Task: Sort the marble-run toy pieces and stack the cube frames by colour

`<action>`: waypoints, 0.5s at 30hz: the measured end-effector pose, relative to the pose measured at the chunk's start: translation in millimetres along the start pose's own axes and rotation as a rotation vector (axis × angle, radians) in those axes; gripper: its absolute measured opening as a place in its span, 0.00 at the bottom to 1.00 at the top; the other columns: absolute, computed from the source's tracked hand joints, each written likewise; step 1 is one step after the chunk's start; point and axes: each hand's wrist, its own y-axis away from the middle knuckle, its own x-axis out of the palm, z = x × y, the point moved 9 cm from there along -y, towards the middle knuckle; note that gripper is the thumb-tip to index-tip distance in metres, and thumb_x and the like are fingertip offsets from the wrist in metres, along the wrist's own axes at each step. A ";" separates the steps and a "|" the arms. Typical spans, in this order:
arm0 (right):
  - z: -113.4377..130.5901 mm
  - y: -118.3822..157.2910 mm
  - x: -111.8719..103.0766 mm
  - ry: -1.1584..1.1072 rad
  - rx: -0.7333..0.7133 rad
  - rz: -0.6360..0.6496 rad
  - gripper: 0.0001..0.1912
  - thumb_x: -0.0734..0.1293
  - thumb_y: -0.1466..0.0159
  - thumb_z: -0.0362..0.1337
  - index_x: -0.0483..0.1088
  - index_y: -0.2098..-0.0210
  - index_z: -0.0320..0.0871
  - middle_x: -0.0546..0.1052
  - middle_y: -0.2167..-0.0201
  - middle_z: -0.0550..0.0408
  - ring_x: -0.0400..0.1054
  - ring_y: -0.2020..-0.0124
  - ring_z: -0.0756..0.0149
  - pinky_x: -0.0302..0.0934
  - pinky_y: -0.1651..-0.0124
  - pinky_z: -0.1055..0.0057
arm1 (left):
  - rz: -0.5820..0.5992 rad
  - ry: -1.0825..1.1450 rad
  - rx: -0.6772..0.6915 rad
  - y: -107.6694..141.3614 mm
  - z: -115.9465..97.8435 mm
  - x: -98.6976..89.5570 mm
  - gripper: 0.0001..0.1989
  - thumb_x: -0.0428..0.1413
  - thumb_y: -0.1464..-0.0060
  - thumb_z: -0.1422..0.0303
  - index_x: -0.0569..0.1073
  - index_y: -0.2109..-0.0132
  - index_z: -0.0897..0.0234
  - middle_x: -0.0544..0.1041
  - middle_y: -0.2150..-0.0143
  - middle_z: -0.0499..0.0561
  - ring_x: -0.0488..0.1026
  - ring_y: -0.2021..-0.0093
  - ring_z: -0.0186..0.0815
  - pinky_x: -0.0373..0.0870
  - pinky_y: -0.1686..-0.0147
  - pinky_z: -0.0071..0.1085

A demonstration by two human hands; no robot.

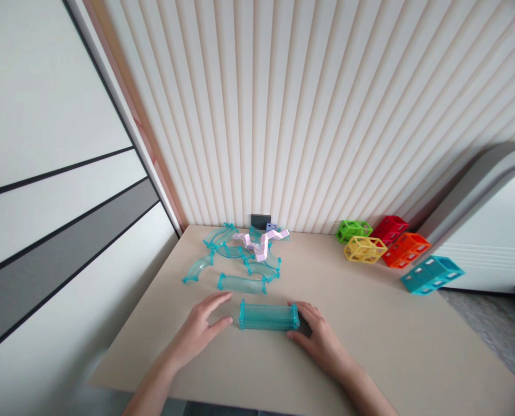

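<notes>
A stack of straight, see-through teal toy track pieces [268, 317] lies in front of me near the middle of the table. My right hand [316, 332] wraps its right end, with the thumb on the near corner and the fingers on the far corner. My left hand [203, 320] is off the stack's left end, its thumb and fingers apart and nothing between them. Just beyond the stack lies a single slightly wavy teal track piece [242, 283]. Farther back are several curved teal track pieces [199, 267], spread loosely and partly overlapping.
A pale pink zigzag piece [261, 248] lies over the curved pieces, near a black wall socket [261, 221]. To the right stand open-frame blocks: green [353, 230], yellow [365, 249], red [390, 229], orange [407, 249] and blue [431, 274]. A ribbed wall [283, 115] borders the table [413, 346].
</notes>
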 end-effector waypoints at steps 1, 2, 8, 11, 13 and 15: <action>0.7 0.1 0.3 0.009 -0.002 0.002 0.25 0.72 0.38 0.41 0.70 0.42 0.45 0.74 0.42 0.45 0.67 0.41 0.50 0.59 0.36 0.55 | -0.034 -0.020 0.021 -7.8 -2.1 -15.4 0.16 0.56 0.38 0.60 0.75 0.44 0.54 0.79 0.44 0.52 0.76 0.43 0.42 0.73 0.42 0.41; 1.7 0.1 0.5 0.020 -0.003 0.005 0.25 0.72 0.38 0.41 0.70 0.42 0.45 0.74 0.43 0.45 0.67 0.41 0.50 0.59 0.36 0.55 | -0.092 -0.039 0.038 -18.2 -3.3 -33.1 0.15 0.55 0.37 0.59 0.77 0.47 0.56 0.80 0.46 0.52 0.77 0.45 0.42 0.73 0.43 0.40; 11.6 -0.6 -1.6 0.067 -0.019 0.022 0.23 0.70 0.35 0.42 0.69 0.42 0.44 0.74 0.43 0.44 0.67 0.42 0.51 0.58 0.37 0.55 | -0.361 -0.221 -0.214 -112.7 50.0 -110.0 0.20 0.54 0.42 0.57 0.74 0.48 0.64 0.78 0.43 0.60 0.74 0.42 0.48 0.69 0.40 0.42; 15.0 0.2 -2.7 0.071 -0.028 0.021 0.23 0.70 0.35 0.42 0.69 0.42 0.44 0.74 0.43 0.45 0.66 0.41 0.51 0.58 0.36 0.56 | -0.311 -0.219 -0.333 -149.3 87.2 -108.8 0.23 0.59 0.48 0.56 0.74 0.50 0.68 0.80 0.47 0.65 0.76 0.46 0.53 0.72 0.45 0.45; 15.7 1.1 -3.2 0.072 -0.029 0.014 0.24 0.70 0.35 0.41 0.69 0.41 0.44 0.74 0.42 0.45 0.66 0.41 0.52 0.58 0.36 0.57 | -0.277 -0.204 -0.392 -160.7 106.0 -102.4 0.23 0.61 0.50 0.55 0.75 0.52 0.67 0.81 0.50 0.65 0.78 0.49 0.53 0.74 0.48 0.44; 15.7 1.8 -3.6 0.072 -0.027 0.007 0.24 0.70 0.36 0.40 0.68 0.41 0.44 0.74 0.42 0.46 0.66 0.41 0.53 0.58 0.36 0.58 | -0.265 -0.190 -0.424 -164.3 118.3 -97.0 0.22 0.61 0.51 0.55 0.75 0.55 0.67 0.82 0.51 0.64 0.78 0.48 0.53 0.73 0.48 0.44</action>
